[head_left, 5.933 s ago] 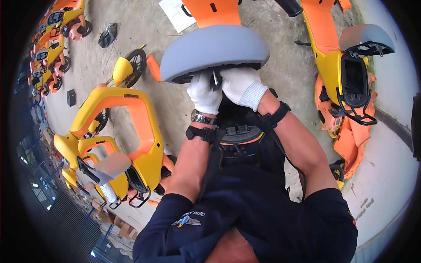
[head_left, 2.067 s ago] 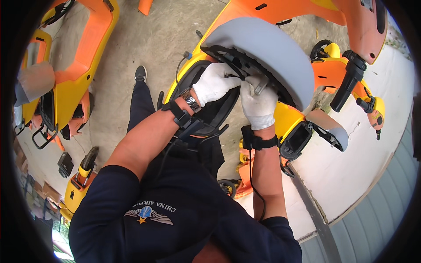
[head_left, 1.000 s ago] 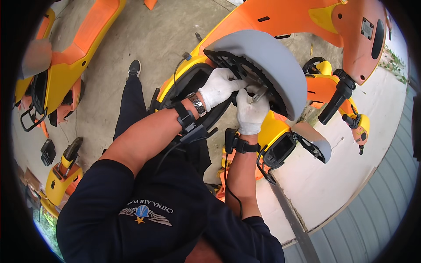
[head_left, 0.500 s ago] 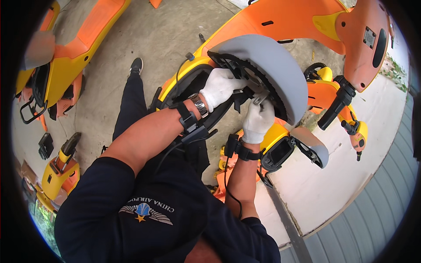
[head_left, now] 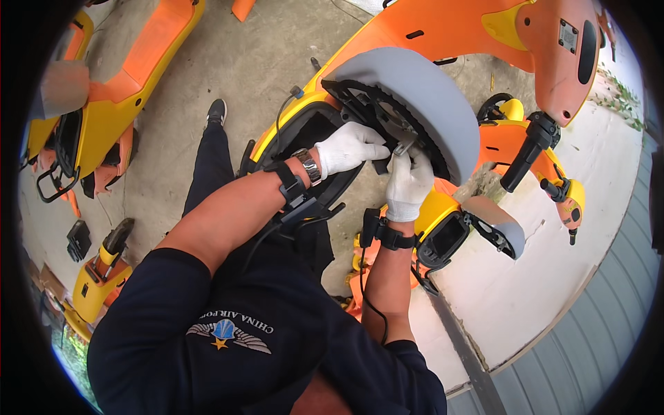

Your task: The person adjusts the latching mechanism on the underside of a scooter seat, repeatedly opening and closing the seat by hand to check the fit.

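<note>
A grey scooter seat (head_left: pixel 413 91) is tipped up on its edge, its black underside towards me, above the dark open storage compartment (head_left: pixel 299 133) of an orange-and-yellow scooter. Both my hands wear white gloves. My left hand (head_left: pixel 349 147) is closed, thumb and fingertips together beside the seat's underside; whatever lies between them is hidden. Close by on the right, my right hand (head_left: pixel 409 181) pinches a small silver metal piece (head_left: pixel 406 144) at the underside. Its exact kind does not show. A dark part partly shows between the two hands.
The scooter's orange handlebar column (head_left: pixel 564 62) with a black grip (head_left: pixel 523 153) rises at upper right. Another scooter with a raised seat (head_left: pixel 494 216) stands just beyond my right wrist. More scooters (head_left: pixel 104 104) line the left side. A grey corrugated surface (head_left: pixel 588 332) is at lower right.
My left hand has drawn back a little from the seat's underside, its fingers now pinched. My right hand stays at the metal piece. The whole view has shifted slightly.
</note>
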### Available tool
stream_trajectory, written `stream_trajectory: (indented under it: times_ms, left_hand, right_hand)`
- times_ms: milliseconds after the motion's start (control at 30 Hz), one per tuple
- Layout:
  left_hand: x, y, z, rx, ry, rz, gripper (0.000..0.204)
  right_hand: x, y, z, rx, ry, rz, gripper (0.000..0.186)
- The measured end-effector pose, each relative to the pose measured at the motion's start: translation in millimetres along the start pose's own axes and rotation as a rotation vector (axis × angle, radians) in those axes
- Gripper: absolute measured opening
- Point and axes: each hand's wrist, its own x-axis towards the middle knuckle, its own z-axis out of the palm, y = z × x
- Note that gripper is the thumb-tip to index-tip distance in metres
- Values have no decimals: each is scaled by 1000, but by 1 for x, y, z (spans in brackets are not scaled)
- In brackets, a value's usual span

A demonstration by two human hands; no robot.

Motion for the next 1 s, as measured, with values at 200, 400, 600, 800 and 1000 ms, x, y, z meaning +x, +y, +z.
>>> stream_trajectory:
  times_ms: [200, 400, 600, 800, 1000]
  left_hand:
    - [-2, 25, -31, 523, 281, 57, 19]
    - [-28, 42, -54, 400, 561, 81, 21]
    - [-36, 103, -47, 214, 642, 229, 40]
    - [-36, 120, -25, 488, 395, 281, 52]
    - [-119, 100, -50, 395, 347, -108, 36]
  right_hand:
    - [-1, 3, -12, -183, -21, -10, 19]
    - [-29, -1, -31, -62, 66, -224, 7]
    - [-28, 29, -72, 484, 296, 246, 21]
    - [-7, 34, -77, 514, 175, 259, 32]
    - [-99, 52, -62, 349, 112, 273, 25]
